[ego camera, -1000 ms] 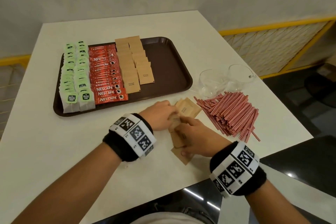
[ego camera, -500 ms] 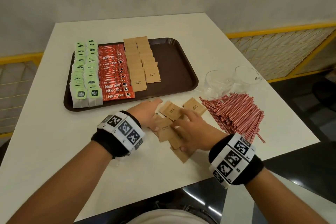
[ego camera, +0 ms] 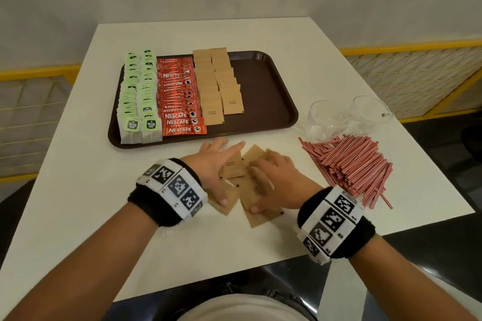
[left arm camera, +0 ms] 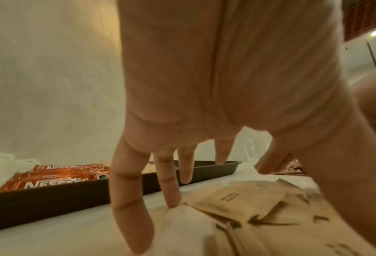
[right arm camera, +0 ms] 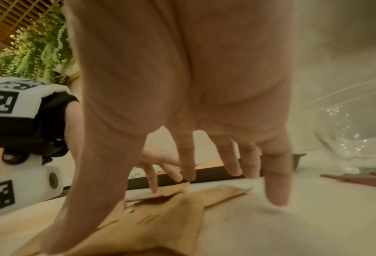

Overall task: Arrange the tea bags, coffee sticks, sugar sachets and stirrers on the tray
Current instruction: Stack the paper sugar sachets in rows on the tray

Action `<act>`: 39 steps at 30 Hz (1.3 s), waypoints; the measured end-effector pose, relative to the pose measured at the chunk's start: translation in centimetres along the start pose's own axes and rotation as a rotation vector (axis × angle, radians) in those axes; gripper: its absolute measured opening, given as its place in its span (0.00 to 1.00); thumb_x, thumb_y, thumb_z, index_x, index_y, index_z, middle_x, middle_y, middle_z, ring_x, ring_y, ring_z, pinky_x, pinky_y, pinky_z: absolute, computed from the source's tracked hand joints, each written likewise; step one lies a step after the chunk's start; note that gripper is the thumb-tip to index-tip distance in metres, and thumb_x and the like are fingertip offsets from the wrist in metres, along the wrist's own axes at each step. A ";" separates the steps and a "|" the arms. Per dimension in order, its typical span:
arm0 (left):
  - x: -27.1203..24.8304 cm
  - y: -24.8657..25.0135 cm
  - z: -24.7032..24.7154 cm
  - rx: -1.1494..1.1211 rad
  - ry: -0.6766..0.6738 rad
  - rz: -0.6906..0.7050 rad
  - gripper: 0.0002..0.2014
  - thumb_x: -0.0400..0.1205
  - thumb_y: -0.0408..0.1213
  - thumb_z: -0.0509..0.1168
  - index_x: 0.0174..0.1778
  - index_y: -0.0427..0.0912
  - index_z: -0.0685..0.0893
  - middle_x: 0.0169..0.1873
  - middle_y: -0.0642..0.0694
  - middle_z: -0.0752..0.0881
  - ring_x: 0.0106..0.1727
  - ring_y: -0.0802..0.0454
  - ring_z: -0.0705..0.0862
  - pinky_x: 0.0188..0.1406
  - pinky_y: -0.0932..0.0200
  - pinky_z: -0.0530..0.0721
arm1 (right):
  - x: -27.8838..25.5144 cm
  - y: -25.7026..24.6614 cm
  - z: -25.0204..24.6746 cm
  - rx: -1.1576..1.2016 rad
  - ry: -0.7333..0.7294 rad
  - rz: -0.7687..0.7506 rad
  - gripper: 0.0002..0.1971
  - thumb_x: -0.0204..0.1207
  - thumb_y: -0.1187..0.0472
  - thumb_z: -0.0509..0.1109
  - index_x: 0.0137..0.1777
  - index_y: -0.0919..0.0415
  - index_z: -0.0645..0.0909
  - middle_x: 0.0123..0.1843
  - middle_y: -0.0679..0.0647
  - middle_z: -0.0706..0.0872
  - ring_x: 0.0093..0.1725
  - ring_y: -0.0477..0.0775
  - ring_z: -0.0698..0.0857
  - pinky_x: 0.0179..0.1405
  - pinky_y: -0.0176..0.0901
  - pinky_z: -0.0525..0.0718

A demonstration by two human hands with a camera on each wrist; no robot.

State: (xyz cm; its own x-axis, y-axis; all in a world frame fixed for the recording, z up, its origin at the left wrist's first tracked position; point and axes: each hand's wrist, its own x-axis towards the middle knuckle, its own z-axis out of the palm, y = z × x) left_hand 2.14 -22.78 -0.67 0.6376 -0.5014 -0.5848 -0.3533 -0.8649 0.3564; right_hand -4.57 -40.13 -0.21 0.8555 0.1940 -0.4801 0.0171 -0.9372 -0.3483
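Spread, straight fingers of the left hand [ego camera: 216, 164] and right hand [ego camera: 273, 180] press flat on loose brown sugar sachets [ego camera: 234, 167] (overlapping) on the white table [ego camera: 78, 190], just before the brown tray [ego camera: 263, 91]; striped stirrers [ego camera: 349, 164] lie rightward.

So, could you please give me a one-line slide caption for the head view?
Both hands, left hand and right hand, spread loose sugar sachets beside the part-filled tray.

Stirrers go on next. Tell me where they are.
In the head view the stirrers lie heaped on the table, right of both hands, beside the glass cups.
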 end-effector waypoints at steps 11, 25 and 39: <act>0.5 0.3 0.1 -0.038 0.093 -0.004 0.36 0.69 0.41 0.78 0.71 0.50 0.69 0.57 0.46 0.73 0.59 0.47 0.75 0.58 0.52 0.77 | 1.5 -1.9 0.1 0.028 0.008 0.101 0.45 0.59 0.51 0.83 0.72 0.58 0.61 0.62 0.57 0.65 0.65 0.57 0.67 0.64 0.53 0.77; -2.0 -0.9 0.1 -0.239 0.179 -0.053 0.37 0.67 0.45 0.79 0.70 0.55 0.71 0.62 0.46 0.71 0.60 0.49 0.74 0.56 0.57 0.75 | 2.7 -0.7 -2.5 0.657 -0.101 0.159 0.49 0.64 0.54 0.81 0.81 0.55 0.57 0.72 0.58 0.72 0.66 0.55 0.77 0.68 0.53 0.78; -1.8 -1.2 1.2 -0.244 0.234 -0.169 0.50 0.64 0.39 0.81 0.78 0.43 0.59 0.67 0.41 0.68 0.69 0.43 0.72 0.66 0.51 0.73 | 5.5 -5.2 -0.7 0.308 -0.042 0.131 0.29 0.69 0.55 0.78 0.67 0.58 0.71 0.63 0.55 0.79 0.56 0.53 0.78 0.54 0.44 0.79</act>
State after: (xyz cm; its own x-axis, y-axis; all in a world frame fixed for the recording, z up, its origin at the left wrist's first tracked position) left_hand 0.59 -20.83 -0.93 0.8221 -0.3094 -0.4780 -0.0746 -0.8907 0.4484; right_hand 0.36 -34.37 -0.48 0.8178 0.0951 -0.5675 -0.2546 -0.8246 -0.5052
